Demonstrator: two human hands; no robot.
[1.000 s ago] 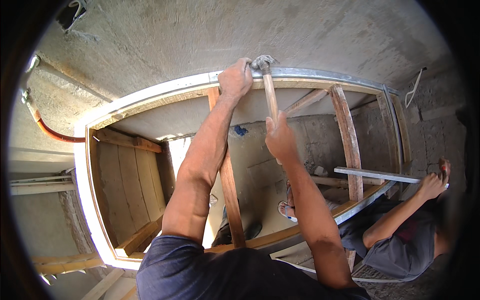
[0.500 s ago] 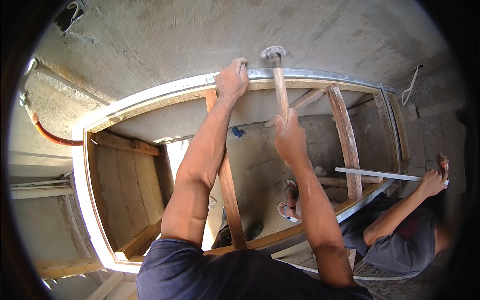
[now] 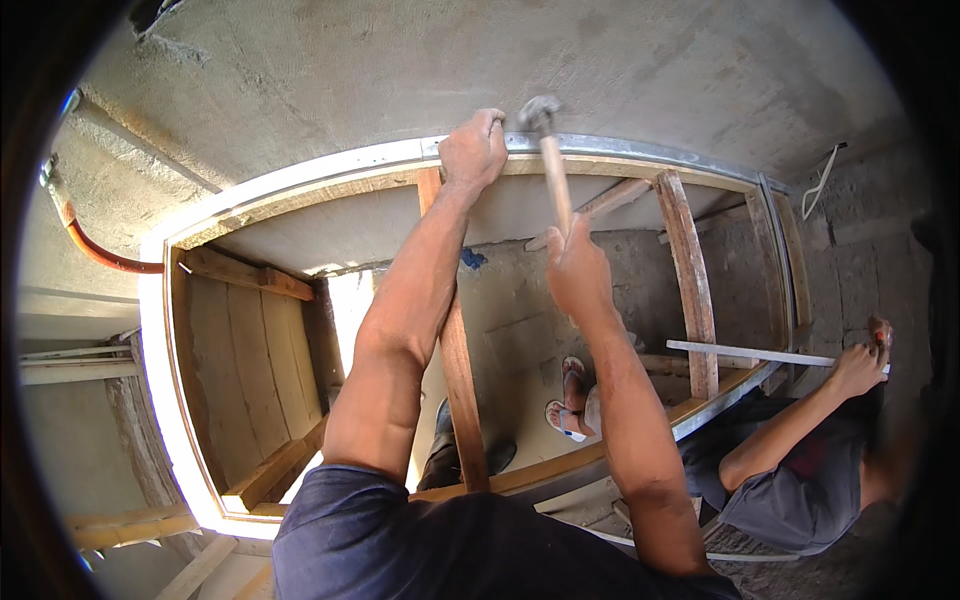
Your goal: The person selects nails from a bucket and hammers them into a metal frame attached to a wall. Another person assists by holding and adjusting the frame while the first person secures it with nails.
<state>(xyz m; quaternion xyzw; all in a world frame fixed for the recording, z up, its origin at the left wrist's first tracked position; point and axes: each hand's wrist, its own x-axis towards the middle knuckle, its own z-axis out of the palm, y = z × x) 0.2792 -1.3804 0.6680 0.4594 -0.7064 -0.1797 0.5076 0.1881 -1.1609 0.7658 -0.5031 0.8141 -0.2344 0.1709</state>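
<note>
i see the hammer (image 3: pixel 554 178) by the far metal strip (image 3: pixel 620 147), the right hand (image 3: pixel 580 272) wrapped round its handle — likely stiff, head-heavy, best held toward the near end. the left hand (image 3: pixel 474 152) curls at the strip — whether it pinches anything, i cannot tell.

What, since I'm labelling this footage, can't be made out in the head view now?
In the head view:
Hammer head: outline smeared by motion blur.
Hammer handle: gripped part covered by the right hand.
Left hand: anything its fingertips pinch, hidden by the hand itself.
Metal strip: a stretch covered by the left hand.
Dark shirt: cut off by the lower edge.
</note>
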